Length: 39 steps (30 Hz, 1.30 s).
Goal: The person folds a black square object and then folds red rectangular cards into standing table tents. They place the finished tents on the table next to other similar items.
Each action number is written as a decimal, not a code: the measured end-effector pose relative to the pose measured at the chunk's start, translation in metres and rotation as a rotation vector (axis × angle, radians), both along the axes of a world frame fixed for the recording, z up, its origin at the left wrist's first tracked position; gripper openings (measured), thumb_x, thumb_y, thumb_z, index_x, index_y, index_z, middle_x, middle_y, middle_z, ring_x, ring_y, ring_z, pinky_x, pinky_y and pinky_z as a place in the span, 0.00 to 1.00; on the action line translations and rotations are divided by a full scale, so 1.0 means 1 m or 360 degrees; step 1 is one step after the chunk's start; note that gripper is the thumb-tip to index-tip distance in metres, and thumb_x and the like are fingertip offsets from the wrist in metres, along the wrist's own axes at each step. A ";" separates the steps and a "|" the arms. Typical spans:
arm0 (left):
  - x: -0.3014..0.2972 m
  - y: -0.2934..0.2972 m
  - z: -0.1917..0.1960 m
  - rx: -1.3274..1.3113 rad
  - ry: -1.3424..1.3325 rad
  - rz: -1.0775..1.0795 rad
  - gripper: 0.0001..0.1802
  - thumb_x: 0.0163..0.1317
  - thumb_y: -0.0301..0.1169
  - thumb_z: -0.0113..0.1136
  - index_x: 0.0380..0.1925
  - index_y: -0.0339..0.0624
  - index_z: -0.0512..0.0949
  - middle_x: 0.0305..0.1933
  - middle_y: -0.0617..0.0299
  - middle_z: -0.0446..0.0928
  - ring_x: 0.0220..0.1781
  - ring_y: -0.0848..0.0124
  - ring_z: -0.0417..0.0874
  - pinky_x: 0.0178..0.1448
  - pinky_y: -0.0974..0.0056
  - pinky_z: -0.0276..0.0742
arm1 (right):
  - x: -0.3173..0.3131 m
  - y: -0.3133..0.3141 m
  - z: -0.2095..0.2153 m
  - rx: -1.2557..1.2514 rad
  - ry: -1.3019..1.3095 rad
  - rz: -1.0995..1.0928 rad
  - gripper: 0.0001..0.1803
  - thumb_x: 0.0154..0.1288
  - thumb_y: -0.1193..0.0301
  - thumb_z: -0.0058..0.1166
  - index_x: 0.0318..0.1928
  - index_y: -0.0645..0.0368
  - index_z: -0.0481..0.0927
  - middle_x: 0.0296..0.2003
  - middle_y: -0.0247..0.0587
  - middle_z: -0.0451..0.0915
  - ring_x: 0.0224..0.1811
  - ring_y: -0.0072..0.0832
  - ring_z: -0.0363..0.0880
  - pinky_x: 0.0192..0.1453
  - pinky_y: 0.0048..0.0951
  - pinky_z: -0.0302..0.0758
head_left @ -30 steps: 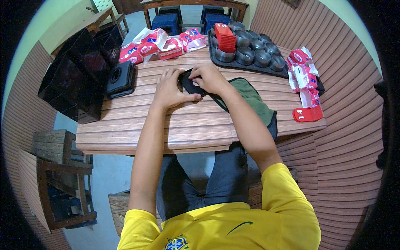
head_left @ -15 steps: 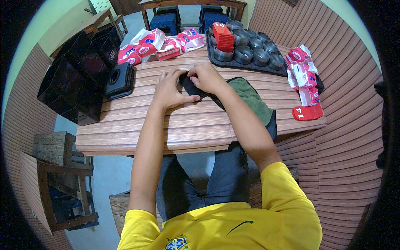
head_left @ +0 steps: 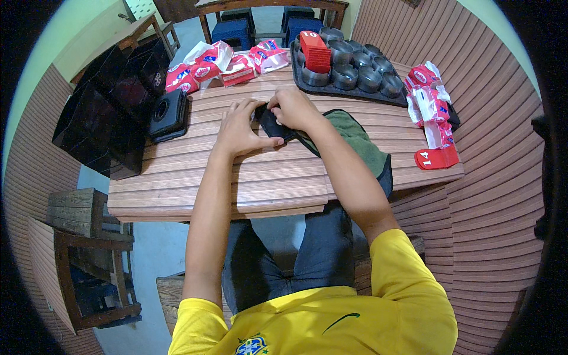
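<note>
Eatery, tissue packs (head_left: 212,59), red number tags (head_left: 442,158), blue stools (head_left: 231,38)

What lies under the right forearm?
A green cloth with dark edging on the table, showing mostly to the right of the right forearm. The stretch directly beneath the arm is covered.

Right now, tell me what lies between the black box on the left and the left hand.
In the head view: the black square stack, then striped tabletop up to the left hand.
</note>
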<state>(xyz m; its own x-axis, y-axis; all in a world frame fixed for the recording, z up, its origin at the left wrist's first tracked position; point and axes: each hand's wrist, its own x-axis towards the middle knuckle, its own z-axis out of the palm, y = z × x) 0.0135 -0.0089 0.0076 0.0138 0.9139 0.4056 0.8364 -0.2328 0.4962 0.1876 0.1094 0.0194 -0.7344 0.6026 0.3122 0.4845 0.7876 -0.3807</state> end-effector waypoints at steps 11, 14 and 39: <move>0.000 -0.003 0.002 -0.0018 -0.0021 -0.0028 0.57 0.33 0.61 0.88 0.64 0.42 0.83 0.67 0.51 0.82 0.70 0.46 0.78 0.77 0.46 0.73 | 0.007 -0.008 0.011 -0.0089 -0.0070 0.0060 0.09 0.61 0.70 0.69 0.40 0.59 0.95 0.43 0.52 0.91 0.52 0.51 0.89 0.61 0.48 0.83; 0.001 -0.002 0.001 0.0007 0.0002 -0.0024 0.57 0.33 0.61 0.88 0.64 0.42 0.83 0.67 0.51 0.82 0.70 0.46 0.77 0.77 0.46 0.73 | 0.005 -0.002 0.009 -0.0033 -0.0068 -0.0120 0.10 0.61 0.70 0.70 0.42 0.59 0.95 0.44 0.54 0.90 0.51 0.51 0.89 0.60 0.48 0.83; 0.002 -0.002 0.001 -0.0019 -0.0022 0.0003 0.58 0.33 0.68 0.85 0.64 0.43 0.84 0.65 0.54 0.83 0.71 0.49 0.78 0.77 0.44 0.70 | 0.007 -0.010 0.012 -0.0070 -0.0086 0.0072 0.14 0.56 0.70 0.66 0.42 0.59 0.96 0.43 0.55 0.91 0.47 0.53 0.90 0.57 0.49 0.85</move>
